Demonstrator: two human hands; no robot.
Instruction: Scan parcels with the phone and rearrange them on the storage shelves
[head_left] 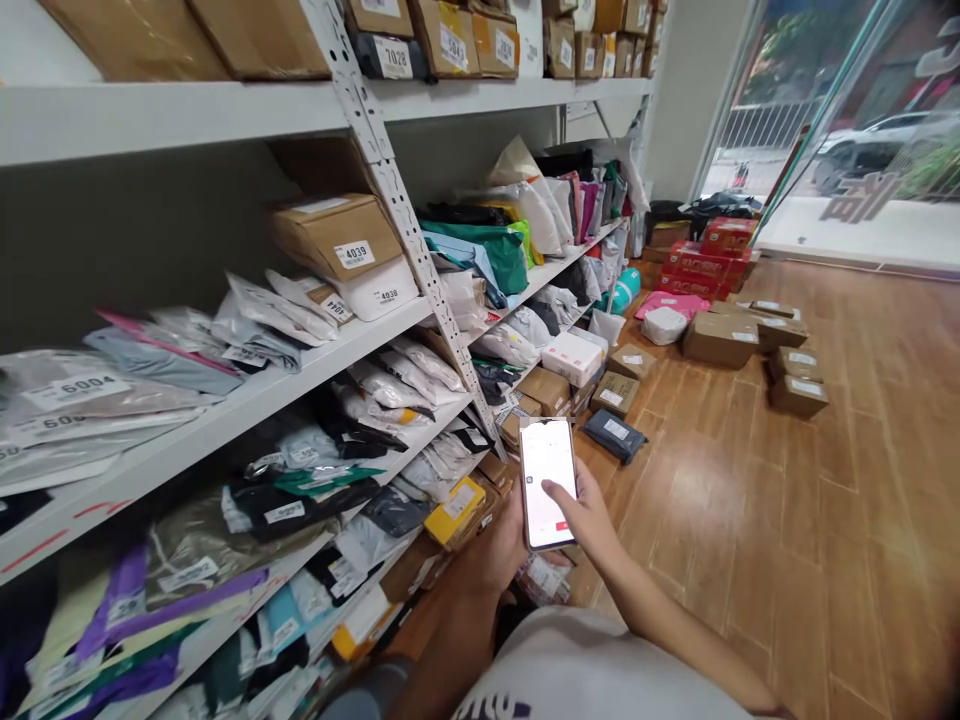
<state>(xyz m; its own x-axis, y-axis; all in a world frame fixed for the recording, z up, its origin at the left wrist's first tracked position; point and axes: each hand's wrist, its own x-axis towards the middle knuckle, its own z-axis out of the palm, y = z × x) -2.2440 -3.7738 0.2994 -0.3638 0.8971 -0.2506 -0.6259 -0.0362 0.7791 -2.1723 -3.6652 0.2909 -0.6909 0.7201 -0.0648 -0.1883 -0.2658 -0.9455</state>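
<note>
A smartphone (546, 455) with a bright, mostly white screen is held upright in front of my body. My left hand (511, 528) is closed around its left edge, and the fingers behind the phone are hidden. From the other side my right hand (589, 510) grips the lower right edge, its thumb lying over the screen. A small red patch shows near the bottom of the display; the text is too small to read. Below the phone, partly covered by my arms, is a clear-wrapped parcel (544, 578).
White shelving (300, 395) full of bagged parcels and numbered boxes runs along my left. On the wooden floor (720, 540) lie a dark grey parcel (615, 435), several cardboard boxes (720, 340) and stacked red boxes (701, 265). A glass front (847, 130) closes the far right.
</note>
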